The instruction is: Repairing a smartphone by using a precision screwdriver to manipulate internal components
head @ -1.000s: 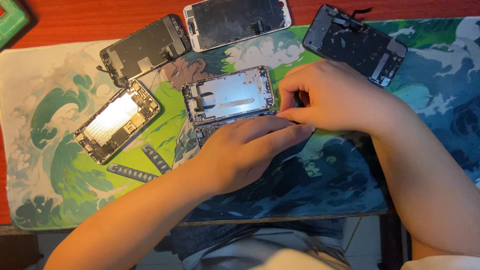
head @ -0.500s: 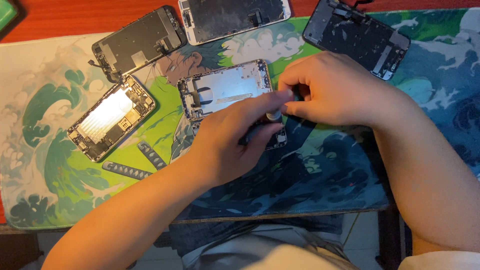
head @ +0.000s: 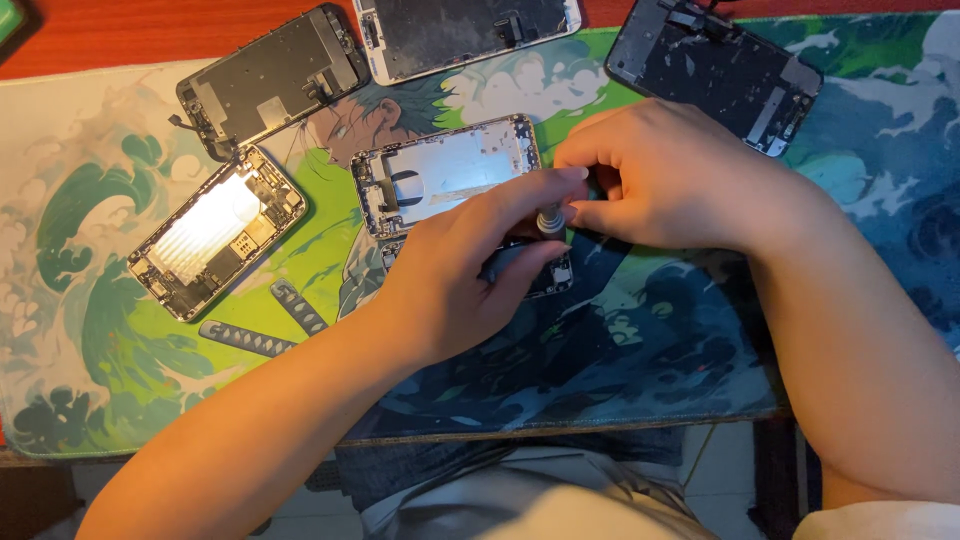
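An open phone frame [head: 450, 170] with a silver inner plate lies in the middle of a printed green and blue mat [head: 90, 330]. My left hand [head: 455, 275] lies across its lower half, closed around a small dark screwdriver [head: 548, 221] with a silver cap, and its index finger stretches toward my right hand. My right hand [head: 680, 180] is curled at the frame's right edge. Its fingertips pinch there, right beside the screwdriver's cap. The screwdriver's tip and the frame's lower part are hidden under my hands.
Another opened phone body [head: 215, 232] lies at left, with two dark grey strips [head: 245, 338] below it. Three detached screen panels lie along the back: dark [head: 270, 80], white-edged [head: 465, 30] and black [head: 715, 72]. The mat's front edge is near my lap.
My left hand has turned and lifted slightly, so the screwdriver's silver cap now shows between my hands. My right hand stays at the frame's right edge.
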